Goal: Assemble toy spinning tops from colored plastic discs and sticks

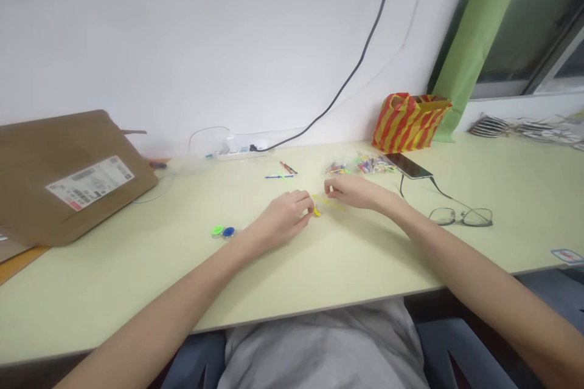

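My left hand (pixel 288 216) is over the middle of the pale table (pixel 274 279), its thumb and fingers pinched on a small yellow piece (pixel 316 211). Just to the right, my right hand (pixel 347 191) has its fingers curled together; whatever they hold, if anything, is too small to name. A thin yellow strip (pixel 329 202) lies on the table below the right fingers. Behind the hands are a blue stick (pixel 279 177) and a red stick (pixel 287 168). A green disc (pixel 218 231) and a blue disc (pixel 229 232) lie left of my left hand.
Bags of small colourful parts (pixel 371 164), a phone (pixel 409 166) and glasses (pixel 462 217) are at the right. Farther back stand a striped bag (pixel 410 124) and a power strip (pixel 241 153). A cardboard package (pixel 68 176) takes up the left side.
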`<state>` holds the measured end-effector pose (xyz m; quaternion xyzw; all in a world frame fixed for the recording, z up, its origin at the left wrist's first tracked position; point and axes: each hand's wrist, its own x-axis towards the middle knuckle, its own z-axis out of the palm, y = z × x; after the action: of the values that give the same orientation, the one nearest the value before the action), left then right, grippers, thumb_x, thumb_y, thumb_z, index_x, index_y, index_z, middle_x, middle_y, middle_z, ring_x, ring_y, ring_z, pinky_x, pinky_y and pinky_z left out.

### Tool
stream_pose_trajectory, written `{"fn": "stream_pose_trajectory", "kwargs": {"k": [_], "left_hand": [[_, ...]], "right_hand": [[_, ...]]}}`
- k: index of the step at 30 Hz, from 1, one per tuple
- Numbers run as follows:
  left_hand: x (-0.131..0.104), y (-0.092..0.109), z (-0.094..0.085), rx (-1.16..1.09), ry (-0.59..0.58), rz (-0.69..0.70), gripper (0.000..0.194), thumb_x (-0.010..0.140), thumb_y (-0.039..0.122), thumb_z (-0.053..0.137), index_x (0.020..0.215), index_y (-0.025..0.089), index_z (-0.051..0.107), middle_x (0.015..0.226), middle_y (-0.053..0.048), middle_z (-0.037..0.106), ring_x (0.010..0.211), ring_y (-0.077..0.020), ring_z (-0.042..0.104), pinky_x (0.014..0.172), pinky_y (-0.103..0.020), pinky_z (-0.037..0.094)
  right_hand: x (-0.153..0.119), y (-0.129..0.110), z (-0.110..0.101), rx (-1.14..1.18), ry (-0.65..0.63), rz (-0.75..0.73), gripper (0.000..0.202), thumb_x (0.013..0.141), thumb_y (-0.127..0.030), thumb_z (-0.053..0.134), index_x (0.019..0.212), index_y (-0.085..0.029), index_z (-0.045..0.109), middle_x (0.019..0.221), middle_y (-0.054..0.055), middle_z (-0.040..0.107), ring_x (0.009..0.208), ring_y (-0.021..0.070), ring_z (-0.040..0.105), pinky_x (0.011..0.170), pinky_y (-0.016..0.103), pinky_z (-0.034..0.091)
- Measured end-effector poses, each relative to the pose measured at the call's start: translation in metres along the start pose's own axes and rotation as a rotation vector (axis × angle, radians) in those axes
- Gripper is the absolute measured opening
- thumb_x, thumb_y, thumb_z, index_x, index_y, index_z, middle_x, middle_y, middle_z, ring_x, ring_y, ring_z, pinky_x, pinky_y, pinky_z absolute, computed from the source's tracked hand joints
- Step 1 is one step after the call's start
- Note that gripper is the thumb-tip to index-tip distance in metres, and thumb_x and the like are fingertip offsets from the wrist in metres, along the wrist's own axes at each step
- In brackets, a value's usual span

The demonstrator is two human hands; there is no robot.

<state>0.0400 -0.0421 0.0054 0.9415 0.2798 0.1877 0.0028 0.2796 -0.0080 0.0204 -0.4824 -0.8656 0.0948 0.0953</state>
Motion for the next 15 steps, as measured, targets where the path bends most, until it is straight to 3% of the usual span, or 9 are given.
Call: {"fn": "stream_pose_trajectory", "kwargs": {"k": [3, 7, 11, 15], "left_hand": [[0.0, 0.004, -0.002, -0.047, -0.027, 0.047, 0.02, 0.095, 0.014, 0.046, 0.109, 0.02, 0.059, 0.113, -0.008, 0.062, 0.102, -0.0217, 0.061, 0.089, -0.035, 0.048], [0.001, 0.007, 0.001, -0.072, -0.074, 0.112, 0.032, 0.097, 0.014, 0.045, 0.124, 0.023, 0.059, 0.126, -0.01, 0.062, 0.114, -0.0228, 0.06, 0.098, -0.036, 0.048], [0.0, 0.003, 0.008, -0.085, -0.075, 0.12, 0.029, 0.099, 0.014, 0.044, 0.118, 0.022, 0.063, 0.123, -0.009, 0.064, 0.112, -0.0214, 0.062, 0.097, -0.034, 0.048], [0.001, 0.001, 0.007, -0.038, -0.086, 0.081, 0.023, 0.097, 0.014, 0.043, 0.11, 0.02, 0.061, 0.11, -0.008, 0.065, 0.104, -0.0217, 0.062, 0.092, -0.035, 0.047]], "right_hand": [[-0.007, -0.003, -0.009, 0.158, -0.107, -0.002, 0.005, 0.09, -0.022, 0.061, 0.087, -0.021, 0.065, 0.082, 0.003, 0.067, 0.065, 0.0154, 0.054, 0.056, 0.025, 0.033], [-0.003, -0.003, 0.004, 0.089, -0.173, -0.02, 0.007, 0.086, -0.014, 0.059, 0.085, -0.02, 0.061, 0.078, 0.003, 0.065, 0.066, 0.0152, 0.053, 0.057, 0.025, 0.033], [0.006, -0.001, 0.02, 0.005, -0.143, -0.025, 0.01, 0.089, -0.011, 0.053, 0.089, -0.019, 0.059, 0.082, 0.005, 0.067, 0.068, 0.0156, 0.054, 0.058, 0.025, 0.032], [0.006, -0.002, 0.019, -0.029, -0.119, -0.024, 0.007, 0.093, -0.017, 0.053, 0.091, -0.019, 0.059, 0.085, 0.006, 0.068, 0.07, 0.0165, 0.056, 0.058, 0.026, 0.031]]}}
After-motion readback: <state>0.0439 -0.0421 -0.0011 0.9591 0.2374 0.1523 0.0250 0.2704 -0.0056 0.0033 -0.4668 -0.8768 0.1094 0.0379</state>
